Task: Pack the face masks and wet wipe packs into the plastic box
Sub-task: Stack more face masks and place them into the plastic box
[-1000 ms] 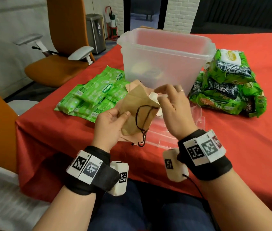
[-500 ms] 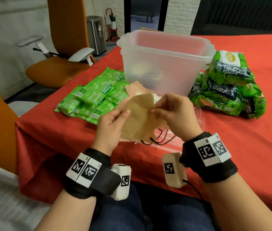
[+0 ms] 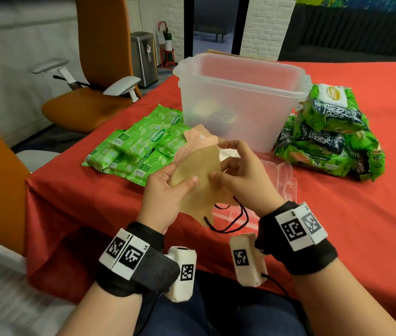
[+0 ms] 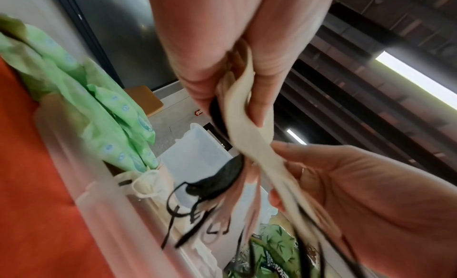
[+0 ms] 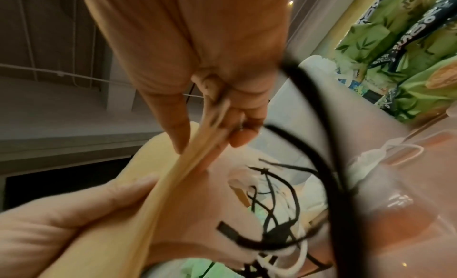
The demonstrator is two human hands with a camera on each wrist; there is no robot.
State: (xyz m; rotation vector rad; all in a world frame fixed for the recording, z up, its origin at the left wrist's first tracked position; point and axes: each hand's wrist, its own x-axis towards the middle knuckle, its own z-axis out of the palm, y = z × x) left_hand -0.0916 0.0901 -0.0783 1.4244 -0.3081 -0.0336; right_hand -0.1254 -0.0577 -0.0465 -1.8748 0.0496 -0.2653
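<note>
Between both hands | tan face mask (image 3: 198, 177) pinched | loops dangling below grip

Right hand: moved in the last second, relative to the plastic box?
Yes. The right hand dropped away from the plastic box toward the person, closing on the left hand.

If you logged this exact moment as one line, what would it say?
left hand: holds tan face mask | right hand: pinches same mask | plastic box: open, mask not yet in
</note>
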